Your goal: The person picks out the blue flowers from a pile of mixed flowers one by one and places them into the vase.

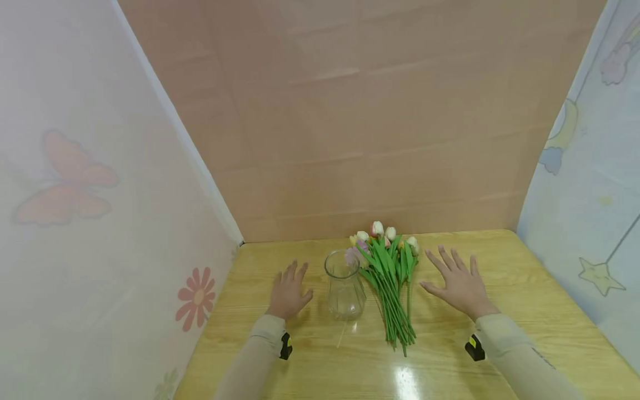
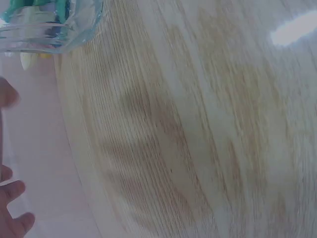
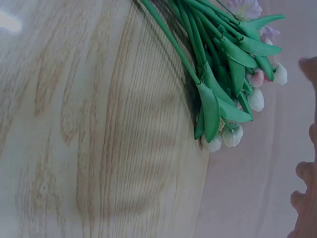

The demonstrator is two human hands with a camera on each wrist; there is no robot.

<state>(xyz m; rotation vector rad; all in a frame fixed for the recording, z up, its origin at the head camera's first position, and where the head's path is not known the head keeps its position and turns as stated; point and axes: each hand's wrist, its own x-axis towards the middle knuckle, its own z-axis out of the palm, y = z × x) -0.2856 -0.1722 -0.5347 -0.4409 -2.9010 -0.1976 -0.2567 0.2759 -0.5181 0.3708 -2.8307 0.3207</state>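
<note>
A clear glass vase (image 1: 346,300) stands upright on the table, its rim toward the top. Just right of it lies a bunch of tulips (image 1: 390,278) with green stems pointing to the near side and white, pink and yellowish heads at the far end. To the left of the vase, my left hand (image 1: 289,293) is spread and holds nothing. My right hand (image 1: 461,286) is spread too, right of the tulips and apart from them. In the left wrist view, part of the vase (image 2: 81,29) shows at the top left; the right wrist view shows leaves and tulip heads (image 3: 233,134).
The wooden table (image 1: 450,366) is bounded by a brown backdrop (image 1: 370,139) behind. A patterned white cloth wall (image 1: 125,250) stands at the left and another (image 1: 575,222) at the right. Light glares off the table's near part.
</note>
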